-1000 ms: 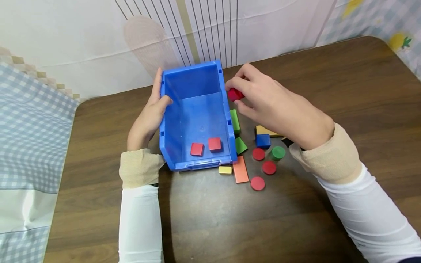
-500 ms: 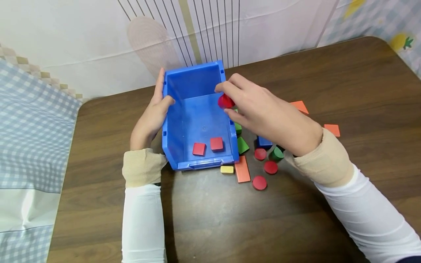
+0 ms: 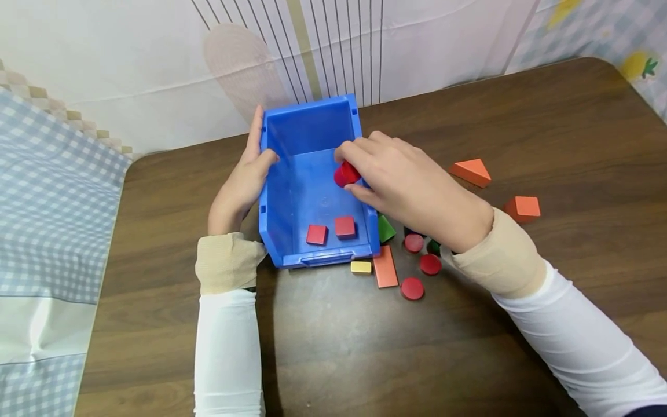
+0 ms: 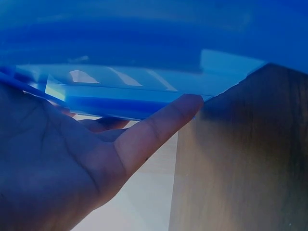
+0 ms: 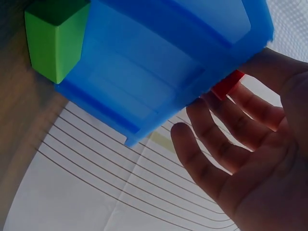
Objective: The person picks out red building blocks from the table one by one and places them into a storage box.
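Note:
My left hand (image 3: 239, 185) grips the left wall of a blue plastic bin (image 3: 319, 259), its thumb hooked over the rim. In the left wrist view, the bin's wall (image 4: 120, 41) fills the top, above the hand (image 4: 72, 149). Over the right side of the bin, my right hand (image 3: 411, 182) pinches a small red block (image 3: 346, 174) between thumb and fingers. In the right wrist view, the block (image 5: 227, 85) shows partly behind the bin's edge. Two red square blocks, one here (image 3: 316, 234) and a thicker one (image 3: 345, 227), lie on the bin's floor near its front.
Right of the bin lie several red discs (image 3: 412, 288), an orange rectangular block (image 3: 385, 267) and a green block (image 3: 385, 229). A yellow block (image 3: 361, 267) sits before the bin's front edge. Farther right are an orange triangular block (image 3: 471, 172) and an orange block (image 3: 523, 208).
My right hand has carried the red block from outside the bin's right wall leftward over its inside. The orange blocks on the right have come into sight. The left hand keeps its grip.

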`<move>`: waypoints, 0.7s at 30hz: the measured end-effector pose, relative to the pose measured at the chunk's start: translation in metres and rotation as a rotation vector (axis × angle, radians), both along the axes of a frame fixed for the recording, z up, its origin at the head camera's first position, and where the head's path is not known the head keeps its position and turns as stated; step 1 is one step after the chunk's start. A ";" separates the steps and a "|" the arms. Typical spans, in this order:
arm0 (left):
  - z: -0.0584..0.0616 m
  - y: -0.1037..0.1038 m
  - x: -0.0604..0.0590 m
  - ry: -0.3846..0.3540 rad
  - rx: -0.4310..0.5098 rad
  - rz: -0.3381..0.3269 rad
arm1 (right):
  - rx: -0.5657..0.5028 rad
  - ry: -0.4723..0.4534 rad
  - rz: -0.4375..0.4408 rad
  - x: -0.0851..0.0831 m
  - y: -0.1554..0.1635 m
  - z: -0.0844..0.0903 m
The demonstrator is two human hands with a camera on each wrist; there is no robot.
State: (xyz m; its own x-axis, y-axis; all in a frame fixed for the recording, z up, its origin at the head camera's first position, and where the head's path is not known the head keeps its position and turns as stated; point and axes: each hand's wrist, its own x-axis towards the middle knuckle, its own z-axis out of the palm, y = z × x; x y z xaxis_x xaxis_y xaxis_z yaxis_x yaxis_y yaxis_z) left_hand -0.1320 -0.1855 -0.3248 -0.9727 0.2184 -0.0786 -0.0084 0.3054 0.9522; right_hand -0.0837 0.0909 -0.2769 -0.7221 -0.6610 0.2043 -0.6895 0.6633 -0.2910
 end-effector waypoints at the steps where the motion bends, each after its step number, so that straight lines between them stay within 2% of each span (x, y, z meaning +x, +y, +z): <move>1: 0.000 0.001 0.000 -0.002 0.001 -0.002 | 0.011 0.011 -0.002 0.000 0.000 -0.001; 13: 0.008 0.002 -0.005 0.016 -0.002 -0.006 | 0.059 0.145 -0.018 0.001 -0.007 0.000; 16: 0.009 0.000 -0.004 0.016 0.002 0.001 | 0.093 0.142 -0.045 0.003 -0.013 0.001; 21: 0.004 0.001 0.000 -0.022 0.007 -0.003 | 0.124 0.117 -0.082 0.009 -0.020 -0.007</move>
